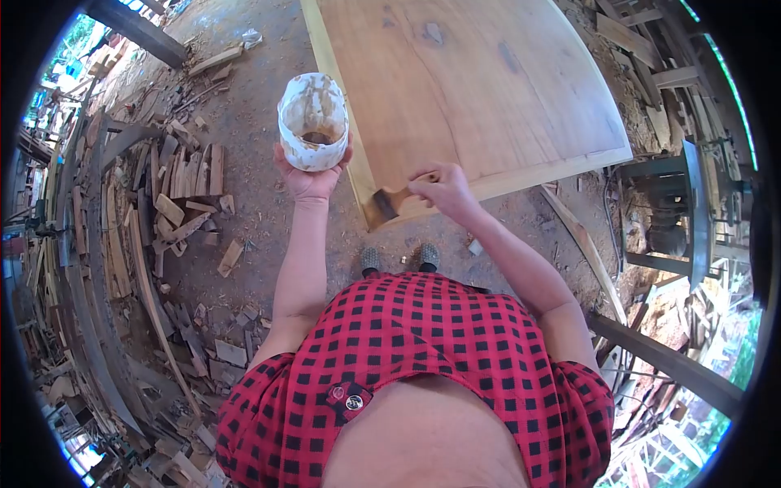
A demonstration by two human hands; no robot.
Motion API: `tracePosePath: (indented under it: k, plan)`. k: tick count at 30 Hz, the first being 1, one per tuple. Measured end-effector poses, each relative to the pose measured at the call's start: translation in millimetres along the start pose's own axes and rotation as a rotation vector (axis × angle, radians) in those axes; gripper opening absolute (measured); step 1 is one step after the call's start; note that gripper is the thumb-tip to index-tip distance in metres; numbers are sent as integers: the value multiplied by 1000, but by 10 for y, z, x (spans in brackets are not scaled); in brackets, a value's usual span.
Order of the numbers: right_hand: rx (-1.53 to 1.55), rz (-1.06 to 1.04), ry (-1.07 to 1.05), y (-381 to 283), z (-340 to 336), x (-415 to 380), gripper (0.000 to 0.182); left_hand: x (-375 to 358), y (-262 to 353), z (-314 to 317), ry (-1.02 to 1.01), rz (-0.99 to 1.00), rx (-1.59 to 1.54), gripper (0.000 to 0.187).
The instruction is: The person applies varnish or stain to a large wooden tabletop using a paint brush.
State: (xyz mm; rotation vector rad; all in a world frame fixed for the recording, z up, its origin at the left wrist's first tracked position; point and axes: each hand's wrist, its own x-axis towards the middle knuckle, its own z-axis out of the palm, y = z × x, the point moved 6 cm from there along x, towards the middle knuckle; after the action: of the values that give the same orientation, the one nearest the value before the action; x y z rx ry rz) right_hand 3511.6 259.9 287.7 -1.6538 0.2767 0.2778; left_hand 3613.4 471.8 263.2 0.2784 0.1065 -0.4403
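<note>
My left hand is wrapped round the lower part of a white plastic tub, which is smeared with brown and holds a little brown liquid low inside. My right hand grips the wooden handle of a paintbrush. Its dark bristles touch the near left corner of a large wooden panel. Around the panel runs a paler wooden edge. The corner under the bristles looks darker and wet. The tub is held to the left of the panel, over the ground.
Wood offcuts lie heaped on the left. A long plank leans at the right, near a metal machine part. Shavings are scattered over the dirt floor. My shoes stand just below the panel's near corner.
</note>
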Motion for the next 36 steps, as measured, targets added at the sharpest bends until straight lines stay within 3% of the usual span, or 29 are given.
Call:
tracePosePath:
  k: [3,6,7,9,12,15,19,20,21,24,25,27,30,32,34,36]
  plan:
    - [-116,98,168,99,-744,-103,21,-40,72,-63,-14,12,-16,93]
    - [-295,66,466,160,-2018,-264,23,-100,159,-189,-12,38,-8,95]
    - [-405,100,559,173,-2436,-356,24,-120,171,-234,7,42,-12,96]
    - [-977,-4,798,160,-3208,-476,26,-131,174,-265,33,31,-1,97]
    - [-1150,76,952,-32,-3305,-660,28,-143,176,-199,10,26,0,97]
    - [-1237,-55,892,152,-2961,-490,25,-157,182,-85,6,13,-26,98]
    - [-1105,-456,640,-138,-1401,-353,15,-154,272,-58,10,46,-37,99]
    - [-1001,-369,551,-225,-1024,-340,14,-158,298,-69,17,56,-33,99]
    - [-819,-629,492,-279,-671,-355,14,-163,312,-81,26,64,-44,99]
    - [-473,-424,213,-408,146,-297,15,-240,333,-157,51,101,-49,98]
    - [-475,-430,205,-382,262,-235,15,-268,351,-173,64,121,-40,98]
    - [20,-168,-5,-181,333,67,20,-207,337,-117,58,133,-38,97]
    - [55,-107,165,-178,-235,186,21,-292,373,-133,53,144,-41,96]
    - [109,-5,350,-119,-1004,251,22,-271,371,-152,60,153,-50,95]
    - [44,-57,539,94,-1955,294,22,-295,399,-183,75,152,-43,94]
    - [-176,29,720,340,-2996,258,22,-303,417,-205,78,155,-41,94]
